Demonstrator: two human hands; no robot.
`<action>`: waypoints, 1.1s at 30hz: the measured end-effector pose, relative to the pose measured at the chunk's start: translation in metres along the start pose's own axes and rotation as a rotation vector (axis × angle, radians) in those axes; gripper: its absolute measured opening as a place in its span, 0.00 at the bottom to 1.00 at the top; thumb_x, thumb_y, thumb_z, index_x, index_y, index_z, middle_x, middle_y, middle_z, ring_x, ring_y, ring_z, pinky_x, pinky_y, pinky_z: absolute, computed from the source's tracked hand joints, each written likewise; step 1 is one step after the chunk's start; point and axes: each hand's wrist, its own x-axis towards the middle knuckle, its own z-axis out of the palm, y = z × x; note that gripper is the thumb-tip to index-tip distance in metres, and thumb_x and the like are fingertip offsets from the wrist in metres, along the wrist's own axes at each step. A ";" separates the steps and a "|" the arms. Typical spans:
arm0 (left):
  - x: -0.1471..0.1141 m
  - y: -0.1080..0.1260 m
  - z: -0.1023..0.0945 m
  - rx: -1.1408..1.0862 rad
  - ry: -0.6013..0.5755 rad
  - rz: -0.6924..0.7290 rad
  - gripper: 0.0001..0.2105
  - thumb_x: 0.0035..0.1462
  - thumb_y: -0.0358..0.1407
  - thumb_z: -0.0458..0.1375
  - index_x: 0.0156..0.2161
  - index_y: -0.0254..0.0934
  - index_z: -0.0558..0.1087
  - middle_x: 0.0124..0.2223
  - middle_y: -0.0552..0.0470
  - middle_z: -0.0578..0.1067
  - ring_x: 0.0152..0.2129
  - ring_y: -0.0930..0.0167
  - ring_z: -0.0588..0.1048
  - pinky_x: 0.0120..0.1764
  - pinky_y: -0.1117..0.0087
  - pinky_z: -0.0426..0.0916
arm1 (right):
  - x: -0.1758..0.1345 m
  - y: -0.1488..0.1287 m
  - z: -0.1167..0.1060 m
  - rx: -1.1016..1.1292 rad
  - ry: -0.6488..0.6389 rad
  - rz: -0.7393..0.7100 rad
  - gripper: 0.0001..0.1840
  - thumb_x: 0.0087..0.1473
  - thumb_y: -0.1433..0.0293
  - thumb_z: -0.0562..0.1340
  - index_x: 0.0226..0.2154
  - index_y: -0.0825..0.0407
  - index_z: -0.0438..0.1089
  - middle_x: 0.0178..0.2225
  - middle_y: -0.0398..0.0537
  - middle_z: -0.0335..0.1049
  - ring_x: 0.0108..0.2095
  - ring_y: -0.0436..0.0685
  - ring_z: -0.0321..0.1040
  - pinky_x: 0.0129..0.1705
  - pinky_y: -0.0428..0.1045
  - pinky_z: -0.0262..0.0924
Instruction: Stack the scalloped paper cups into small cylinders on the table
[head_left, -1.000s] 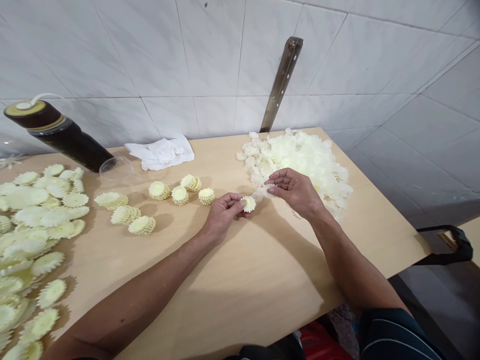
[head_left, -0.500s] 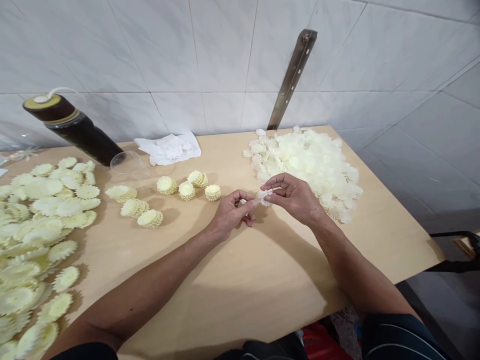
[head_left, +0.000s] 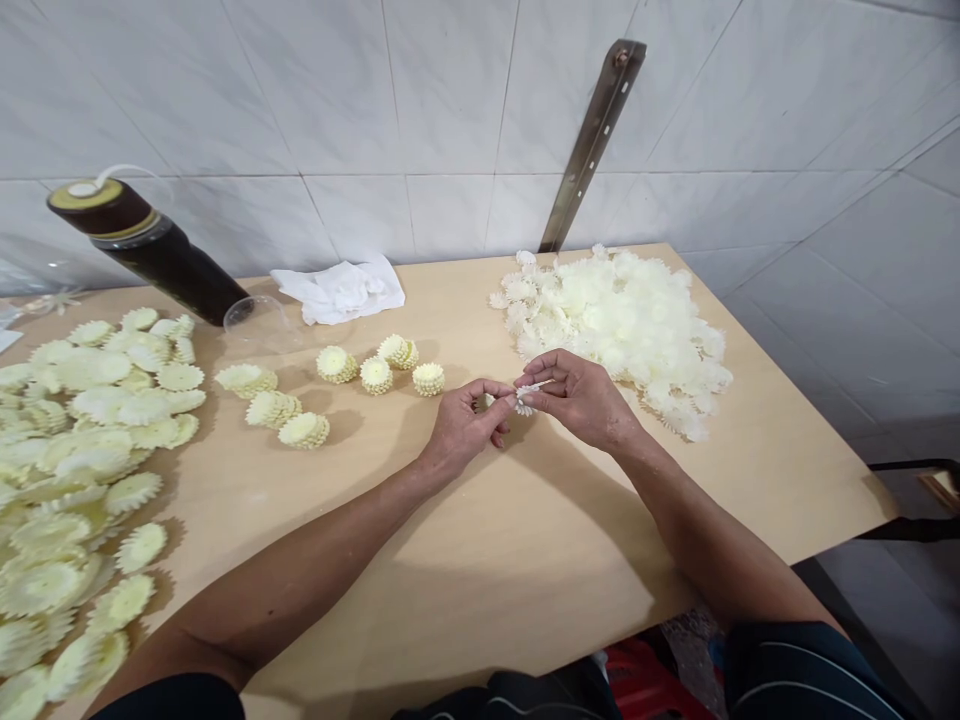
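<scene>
Above the middle of the table, my left hand (head_left: 469, 420) and my right hand (head_left: 574, 395) meet with their fingertips close together. Between them is a small, thin, whitish petal disc (head_left: 526, 400) with a scalloped edge, pinched from both sides. Something pale shows inside the curled fingers of my left hand, mostly hidden. Just behind my right hand lies a heap of translucent pale petal discs (head_left: 622, 320). To the left of my left hand stand several short stacks of pale yellow petal discs (head_left: 428, 379).
A large pile of yellowish petal discs (head_left: 97, 400) covers the table's left side. Behind it a dark bottle (head_left: 180, 265) leans beside a clear plastic lid (head_left: 259, 322) and a crumpled white tissue (head_left: 345, 290). A metal bracket (head_left: 592, 145) rises against the tiled wall (head_left: 442, 90).
My fingertips have drawn closer together on the petal disc, which has turned and shows less between them. The view has shifted slightly; the piles and stacks lie as before.
</scene>
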 end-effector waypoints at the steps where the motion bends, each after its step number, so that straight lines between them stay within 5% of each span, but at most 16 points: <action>1: 0.000 0.000 0.000 0.016 0.003 0.013 0.17 0.52 0.46 0.73 0.40 0.33 0.82 0.23 0.53 0.76 0.15 0.73 0.72 0.18 0.73 0.67 | 0.000 0.000 0.000 -0.011 0.001 0.001 0.21 0.52 0.60 0.77 0.45 0.48 0.73 0.44 0.53 0.83 0.40 0.61 0.83 0.45 0.57 0.78; 7: 0.001 -0.005 -0.001 0.092 0.020 0.038 0.16 0.56 0.47 0.71 0.37 0.34 0.81 0.22 0.54 0.76 0.14 0.74 0.71 0.19 0.74 0.66 | 0.000 0.004 0.000 -0.058 0.013 -0.014 0.20 0.53 0.61 0.76 0.44 0.48 0.74 0.42 0.52 0.83 0.42 0.62 0.83 0.46 0.59 0.78; 16: 0.005 -0.006 -0.005 0.028 -0.028 -0.010 0.25 0.53 0.56 0.71 0.39 0.33 0.78 0.23 0.52 0.76 0.15 0.74 0.72 0.19 0.74 0.64 | 0.006 0.005 -0.003 -0.006 0.067 0.021 0.23 0.52 0.50 0.76 0.38 0.49 0.76 0.33 0.47 0.80 0.31 0.58 0.79 0.38 0.58 0.81; 23: 0.006 -0.007 -0.005 -0.043 -0.001 -0.016 0.25 0.53 0.56 0.72 0.37 0.33 0.78 0.24 0.52 0.76 0.16 0.74 0.72 0.22 0.72 0.67 | -0.003 -0.003 0.002 -0.383 0.298 -0.284 0.15 0.60 0.52 0.71 0.34 0.46 0.78 0.38 0.51 0.77 0.37 0.60 0.75 0.35 0.55 0.75; 33: 0.005 -0.005 -0.004 -0.060 -0.057 -0.012 0.27 0.53 0.59 0.72 0.37 0.33 0.78 0.25 0.52 0.76 0.18 0.74 0.72 0.23 0.72 0.69 | 0.001 0.001 0.007 -0.226 0.026 -0.111 0.15 0.58 0.51 0.72 0.32 0.45 0.83 0.38 0.49 0.81 0.40 0.61 0.78 0.39 0.54 0.73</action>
